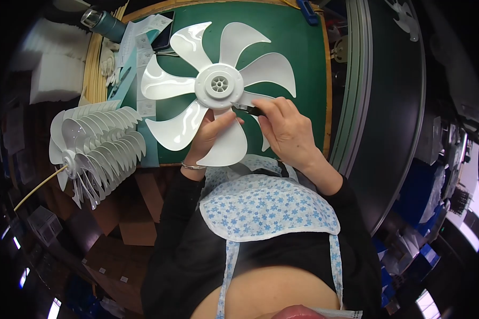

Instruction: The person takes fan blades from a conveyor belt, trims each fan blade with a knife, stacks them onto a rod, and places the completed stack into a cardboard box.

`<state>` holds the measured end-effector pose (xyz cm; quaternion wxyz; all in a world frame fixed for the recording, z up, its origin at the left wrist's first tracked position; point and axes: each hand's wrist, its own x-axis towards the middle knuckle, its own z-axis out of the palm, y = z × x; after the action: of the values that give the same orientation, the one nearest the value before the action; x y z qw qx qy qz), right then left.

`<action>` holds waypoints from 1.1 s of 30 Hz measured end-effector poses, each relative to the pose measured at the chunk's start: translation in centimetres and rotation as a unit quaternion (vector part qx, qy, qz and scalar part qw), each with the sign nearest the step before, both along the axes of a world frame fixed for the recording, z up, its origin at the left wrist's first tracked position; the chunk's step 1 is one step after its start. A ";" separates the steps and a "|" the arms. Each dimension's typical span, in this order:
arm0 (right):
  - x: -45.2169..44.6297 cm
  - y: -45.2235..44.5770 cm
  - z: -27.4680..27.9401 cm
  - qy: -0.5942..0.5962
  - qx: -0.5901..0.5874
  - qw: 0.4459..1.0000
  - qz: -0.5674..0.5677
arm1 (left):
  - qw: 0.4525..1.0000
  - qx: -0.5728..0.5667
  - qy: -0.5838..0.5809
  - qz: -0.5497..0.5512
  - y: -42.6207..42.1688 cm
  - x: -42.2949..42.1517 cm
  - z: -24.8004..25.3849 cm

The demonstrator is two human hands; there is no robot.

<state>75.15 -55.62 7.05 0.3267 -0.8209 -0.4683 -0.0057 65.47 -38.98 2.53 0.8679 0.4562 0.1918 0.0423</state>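
A white plastic fan blade (pixel 220 84) with several vanes faces up over the green work surface, its round ribbed hub in the middle. My left hand (pixel 210 133) grips it near the hub from the lower side, the thumb on top of a vane and the other fingers partly hidden beneath. In my right hand (pixel 290 130) a small utility knife (pixel 246 108) with a dark handle is pinched between the fingers. Its metal tip lies at the hub's lower right edge, touching or very close to it.
Nested white fan blades (pixel 98 143) are threaded on a yellow rod (pixel 40 187) at the left. A thermos (pixel 102 24), a phone (pixel 164 33), label sheets (pixel 145 64) and a glove (pixel 108 61) lie at the table's left. A blue tool (pixel 307 11) is at the far right corner.
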 end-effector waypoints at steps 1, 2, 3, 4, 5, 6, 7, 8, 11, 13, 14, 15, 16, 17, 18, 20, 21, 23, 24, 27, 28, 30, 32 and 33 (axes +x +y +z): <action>-0.1 0.1 -0.2 -0.018 -0.009 1.000 0.012 | 1.000 0.006 -0.010 0.001 -0.3 -0.1 0.2; -0.5 -0.5 -0.4 -0.016 -0.011 1.000 0.015 | 1.000 0.013 -0.019 0.001 -1.0 -0.4 0.2; -0.6 -0.4 -0.4 -0.014 -0.014 1.000 0.019 | 1.000 0.009 -0.024 -0.010 -0.9 -0.5 0.1; -0.7 -0.4 -0.5 -0.013 -0.017 0.999 0.024 | 1.000 0.010 -0.020 -0.014 -0.8 -0.6 0.1; -0.8 -0.4 -0.5 -0.014 -0.013 1.000 0.023 | 1.000 0.011 -0.017 -0.017 -1.0 -0.7 0.1; -0.9 -0.4 -0.6 -0.014 -0.008 1.000 0.022 | 1.000 0.012 -0.013 -0.021 -1.0 -0.8 0.0; -0.9 -0.3 -0.6 -0.014 -0.004 1.000 0.020 | 1.000 0.014 -0.014 -0.021 -0.9 -0.9 0.0; -0.9 -0.3 -0.5 -0.011 -0.004 1.000 0.023 | 1.000 0.016 -0.014 -0.022 -0.8 -0.9 0.0; -1.0 -0.3 -0.6 0.000 -0.008 1.000 0.027 | 1.000 0.011 -0.017 -0.014 -0.8 -0.9 -0.3; -1.0 -0.2 -0.6 0.009 -0.013 0.999 0.028 | 1.000 0.010 -0.022 -0.010 -0.8 -0.9 -0.3; -1.0 -0.2 -0.5 0.009 -0.014 0.999 0.029 | 1.000 0.013 -0.025 -0.010 -0.8 -0.9 -0.3; -1.0 -0.2 -0.5 0.009 -0.015 0.999 0.030 | 0.999 0.016 -0.029 -0.010 -0.7 -0.9 -0.2; -0.9 -0.1 -0.4 0.008 -0.015 0.999 0.031 | 1.000 0.016 -0.025 -0.010 -0.7 -0.9 -0.1; -0.9 0.0 -0.5 0.006 -0.012 0.999 0.032 | 1.000 0.016 -0.021 -0.011 -0.6 -1.0 0.0; -0.9 0.0 -0.5 0.003 -0.009 0.999 0.034 | 1.000 0.015 -0.016 -0.012 -0.6 -1.0 0.0; -0.8 0.1 -0.5 -0.004 -0.010 0.999 0.036 | 1.000 0.016 -0.018 -0.008 -0.6 -1.0 -0.1; -0.8 0.1 -0.5 -0.010 -0.013 0.999 0.038 | 1.000 0.017 -0.019 -0.006 -0.6 -0.9 -0.1; -1.1 -0.3 -0.7 -0.017 -0.019 0.999 0.035 | 1.000 0.007 -0.014 -0.002 -1.0 -1.2 -0.5; -1.2 -0.3 -0.8 -0.020 -0.020 0.999 0.032 | 1.000 0.002 -0.011 0.000 -1.1 -1.2 -0.7; -1.3 -0.2 -0.7 -0.027 -0.021 0.999 0.026 | 1.000 -0.004 -0.015 0.010 -1.2 -1.1 -0.9; -1.3 -0.2 -0.6 -0.029 -0.020 0.999 0.025 | 1.000 -0.001 -0.025 0.011 -1.2 -1.0 -0.9; -1.2 0.0 -0.9 -0.008 0.008 1.000 0.023 | 0.999 0.004 -0.044 0.012 -1.1 -0.9 -0.8; -0.9 -0.3 -0.8 0.002 0.029 1.000 -0.004 | 1.000 0.013 -0.026 -0.011 -0.7 -1.1 -0.6; -0.3 -0.5 -0.7 0.001 0.036 0.999 -0.032 | 0.999 0.017 -0.018 -0.024 -0.5 -1.2 -0.6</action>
<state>74.80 -56.11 6.40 0.3565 -0.8230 -0.4410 -0.0321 64.31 -39.44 1.98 0.8640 0.4747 0.1647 0.0328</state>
